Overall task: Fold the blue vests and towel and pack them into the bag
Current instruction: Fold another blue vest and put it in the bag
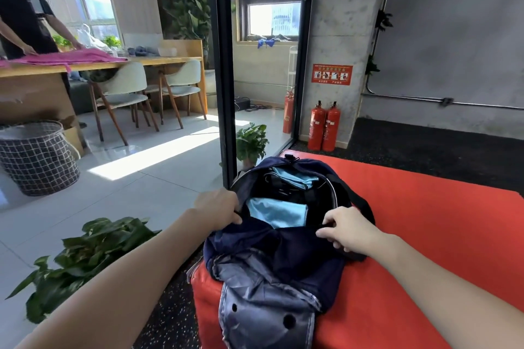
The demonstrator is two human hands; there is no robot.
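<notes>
Bag (283, 246) interior shadows part-hide blue fabric (276, 211).

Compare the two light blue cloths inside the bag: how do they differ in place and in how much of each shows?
The near cloth lies at the front of the bag's opening, between the left hand and the right hand; the far cloth lies at the back, near the top edge. The near cloth shows a broad, flat face; the far cloth shows a narrower strip, partly hidden by dark straps. Both are light blue and already inside.
</notes>
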